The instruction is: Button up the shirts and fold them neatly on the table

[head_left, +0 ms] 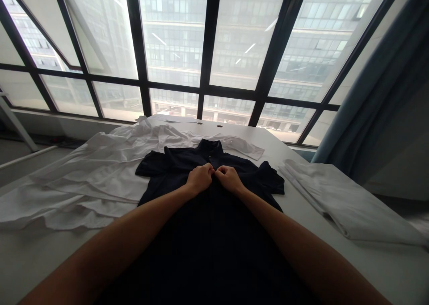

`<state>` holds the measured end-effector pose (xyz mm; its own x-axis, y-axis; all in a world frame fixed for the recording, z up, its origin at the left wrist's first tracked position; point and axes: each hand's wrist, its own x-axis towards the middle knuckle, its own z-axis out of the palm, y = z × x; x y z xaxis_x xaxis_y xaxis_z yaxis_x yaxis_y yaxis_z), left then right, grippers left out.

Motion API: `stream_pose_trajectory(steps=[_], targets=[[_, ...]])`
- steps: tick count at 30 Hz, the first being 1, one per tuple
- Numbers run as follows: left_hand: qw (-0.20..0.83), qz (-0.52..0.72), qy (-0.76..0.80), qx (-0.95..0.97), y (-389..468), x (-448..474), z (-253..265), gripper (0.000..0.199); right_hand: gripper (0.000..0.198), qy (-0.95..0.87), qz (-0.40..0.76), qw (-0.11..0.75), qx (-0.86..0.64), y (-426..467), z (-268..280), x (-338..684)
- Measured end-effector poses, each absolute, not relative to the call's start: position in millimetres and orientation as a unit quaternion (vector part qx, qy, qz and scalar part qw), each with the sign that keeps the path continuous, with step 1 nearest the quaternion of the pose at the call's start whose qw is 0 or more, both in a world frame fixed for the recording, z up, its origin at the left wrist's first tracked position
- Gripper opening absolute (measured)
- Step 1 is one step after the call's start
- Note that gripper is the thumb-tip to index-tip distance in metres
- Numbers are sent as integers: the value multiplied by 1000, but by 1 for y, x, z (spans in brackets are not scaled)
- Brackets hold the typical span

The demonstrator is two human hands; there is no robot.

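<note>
A dark navy short-sleeved shirt (181, 157) lies spread face up, its collar pointing toward the window and its sleeves out to both sides. My left hand (201, 178) pinches the shirt's front placket from the left, a little below the collar. Opposite it, almost touching, my right hand (229, 178) has its fingers closed on the placket's other side. A small button shows near the collar. Whatever sits between my fingertips is too small and dark to make out. The shirt's lower part merges with dark shadow near me.
Rumpled white cloth (110, 162) covers the left and back of the white table (281, 148). Folded white fabric (348, 202) lies on the right. Behind stand large black-framed windows (174, 37), with a blue-grey curtain (372, 99) at the right. A white metal frame (20, 122) is at far left.
</note>
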<state>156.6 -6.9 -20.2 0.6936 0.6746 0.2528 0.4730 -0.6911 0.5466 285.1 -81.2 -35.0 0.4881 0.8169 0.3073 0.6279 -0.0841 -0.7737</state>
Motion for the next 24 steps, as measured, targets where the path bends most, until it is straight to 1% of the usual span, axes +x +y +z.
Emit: stream_pose_trajectory(steps=[6,11,14,16,20,24], targets=[[192,207,330,901,-12,154,-17,27,22,-503,88,448,-734,-78,-36,290],[185,204,321,906,-7,154,-19,26,19,-517,113,447,-721,-77,-36,295],[184,201,305,913,0,153,-22,25,17,-531,147,445,-706,-79,-36,298],[165,203,285,922,6,152,-23,24,15,-546,154,435,-700,-80,-35,299],[83,205,235,946,17,149,-28,21,9,-556,87,409,-718,-80,-33,298],[66,198,220,953,24,152,-34,28,15,-513,62,385,-765,-70,-29,297]])
